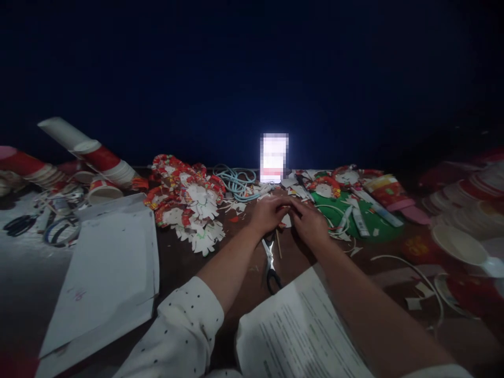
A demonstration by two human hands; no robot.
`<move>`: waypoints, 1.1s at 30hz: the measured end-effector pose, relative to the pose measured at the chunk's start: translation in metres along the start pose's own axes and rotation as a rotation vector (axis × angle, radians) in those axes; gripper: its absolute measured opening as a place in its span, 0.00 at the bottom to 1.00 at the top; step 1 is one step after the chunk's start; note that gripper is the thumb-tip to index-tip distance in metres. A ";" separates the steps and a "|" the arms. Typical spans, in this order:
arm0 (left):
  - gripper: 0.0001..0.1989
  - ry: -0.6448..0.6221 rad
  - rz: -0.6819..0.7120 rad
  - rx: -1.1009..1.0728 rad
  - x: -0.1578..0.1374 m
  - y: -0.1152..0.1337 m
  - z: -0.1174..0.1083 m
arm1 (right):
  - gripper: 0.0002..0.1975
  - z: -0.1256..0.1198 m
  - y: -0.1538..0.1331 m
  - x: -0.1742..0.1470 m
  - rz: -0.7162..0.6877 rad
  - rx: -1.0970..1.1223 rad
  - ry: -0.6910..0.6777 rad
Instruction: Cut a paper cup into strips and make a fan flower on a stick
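Note:
Both hands reach forward over the brown table, fingertips meeting at the middle. My left hand (pixel 268 214) has its fingers curled and pressed together toward the right. Opposite it, my right hand (pixel 311 223) is closed the same way, thumb and fingers drawn in. Whatever they pinch between them is hidden or too small to make out. Just below the hands lie scissors (pixel 270 262) with black handles, their tips under my left hand. A thin wooden stick (pixel 279 244) rests beside the blades. Nearer to me is a printed sheet (pixel 299 331), partly under my right forearm.
A bright screen (pixel 274 157) stands behind the hands. Red ring-shaped paper crafts (pixel 185 184) and white cutouts pile up left, beside a light-blue cord (pixel 236 182). White sheets (pixel 114 252) lie left. Paper cups (pixel 104 160) stand on both sides. Glue tubes (pixel 359 219) lie on green material (pixel 381 223).

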State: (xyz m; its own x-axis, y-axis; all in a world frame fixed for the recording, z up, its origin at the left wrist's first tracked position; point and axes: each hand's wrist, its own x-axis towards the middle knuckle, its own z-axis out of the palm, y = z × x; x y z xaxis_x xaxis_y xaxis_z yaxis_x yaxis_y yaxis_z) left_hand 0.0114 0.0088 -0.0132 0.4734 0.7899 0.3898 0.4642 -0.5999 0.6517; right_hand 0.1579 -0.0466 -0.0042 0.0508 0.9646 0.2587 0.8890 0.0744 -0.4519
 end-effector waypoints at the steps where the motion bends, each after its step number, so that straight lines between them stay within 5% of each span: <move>1: 0.12 0.002 -0.001 0.004 0.000 0.000 0.000 | 0.20 0.000 0.001 0.000 -0.013 0.014 -0.002; 14: 0.16 0.112 -0.177 -0.223 -0.001 -0.002 0.002 | 0.21 -0.001 -0.004 -0.003 -0.001 0.028 0.031; 22: 0.18 0.176 -0.262 -0.317 -0.004 -0.004 0.000 | 0.16 0.005 0.000 0.003 -0.170 0.145 0.036; 33: 0.19 0.156 -0.456 -0.455 -0.004 -0.014 -0.009 | 0.17 0.006 0.000 0.000 -0.099 0.095 0.063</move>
State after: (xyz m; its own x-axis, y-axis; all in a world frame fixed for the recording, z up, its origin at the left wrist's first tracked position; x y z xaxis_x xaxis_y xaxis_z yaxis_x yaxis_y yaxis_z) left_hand -0.0036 0.0150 -0.0179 0.1747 0.9816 0.0766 0.2136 -0.1138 0.9703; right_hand 0.1547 -0.0446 -0.0091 -0.0036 0.9339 0.3576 0.8441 0.1946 -0.4997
